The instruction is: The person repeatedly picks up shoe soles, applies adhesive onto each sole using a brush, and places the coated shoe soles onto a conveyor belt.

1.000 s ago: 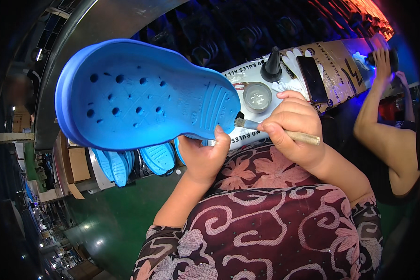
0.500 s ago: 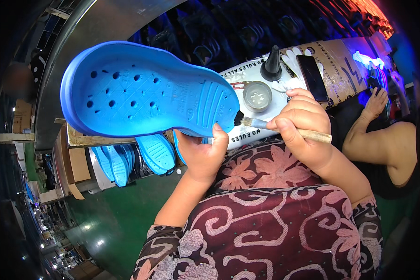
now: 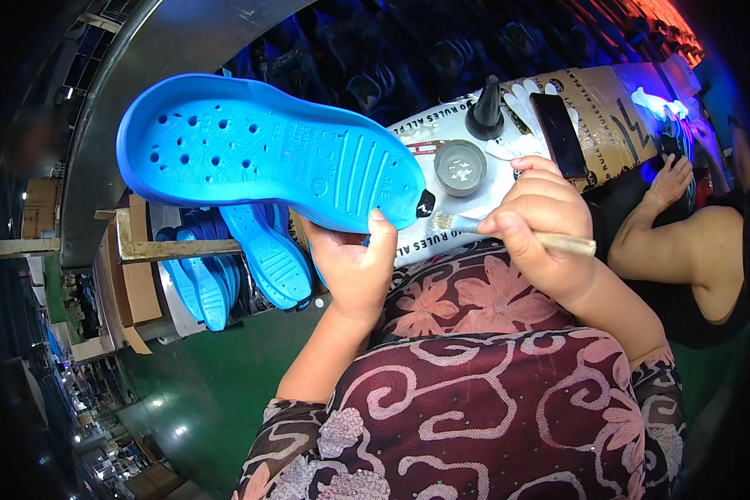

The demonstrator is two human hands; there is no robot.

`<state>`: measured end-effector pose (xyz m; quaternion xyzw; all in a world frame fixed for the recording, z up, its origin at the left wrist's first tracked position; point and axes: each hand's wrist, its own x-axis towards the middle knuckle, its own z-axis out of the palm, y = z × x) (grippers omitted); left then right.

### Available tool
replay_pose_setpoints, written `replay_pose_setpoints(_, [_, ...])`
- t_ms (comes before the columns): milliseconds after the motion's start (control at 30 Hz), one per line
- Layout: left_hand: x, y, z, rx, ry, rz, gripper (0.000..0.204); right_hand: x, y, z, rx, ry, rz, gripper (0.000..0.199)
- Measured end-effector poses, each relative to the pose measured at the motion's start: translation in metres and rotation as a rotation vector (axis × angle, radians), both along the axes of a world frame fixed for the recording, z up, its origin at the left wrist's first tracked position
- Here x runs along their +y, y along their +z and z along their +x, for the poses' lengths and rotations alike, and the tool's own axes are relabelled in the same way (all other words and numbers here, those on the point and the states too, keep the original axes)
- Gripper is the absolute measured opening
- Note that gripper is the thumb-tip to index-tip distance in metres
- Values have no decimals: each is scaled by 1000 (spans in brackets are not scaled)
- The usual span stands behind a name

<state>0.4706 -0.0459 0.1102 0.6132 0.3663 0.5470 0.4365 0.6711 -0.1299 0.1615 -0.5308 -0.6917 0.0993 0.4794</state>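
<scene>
A blue foam shoe sole [image 3: 308, 158], with holes in its wide end and ridges at the narrow end, lies tilted in my left hand [image 3: 354, 271]. My left thumb presses on its lower edge near the narrow end; the other fingers are hidden beneath. At the tip of that end is a small black patch [image 3: 426, 204]. My right hand [image 3: 550, 221] is closed round a brush [image 3: 467, 223] with a wooden handle. The bristles are just off the black patch. Behind the brush stands a round grey pot [image 3: 461, 168] with pale stuff in it.
A black cone-shaped nozzle [image 3: 488, 117], a white glove [image 3: 521, 100] and a dark phone [image 3: 558, 137] lie past the pot on a white covered surface. Several blue soles [image 3: 271, 267] hang or stand at the left below a ledge. Another person's arm [image 3: 675, 242] is at the right.
The brush bristles have come off the black patch, leaving a small gap. The sole has tilted a little, and more of the blue soles behind it shows.
</scene>
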Motion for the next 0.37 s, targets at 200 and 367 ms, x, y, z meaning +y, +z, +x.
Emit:
replay_pose_setpoints(200, [3,-4,-4,-2,-70,-129,64,4,2,-2,52,5,14,14])
replay_pose_setpoints(367, [3,-2,-5,3,-50,-131,66,-1,-4,5,-17,-16,-24,14])
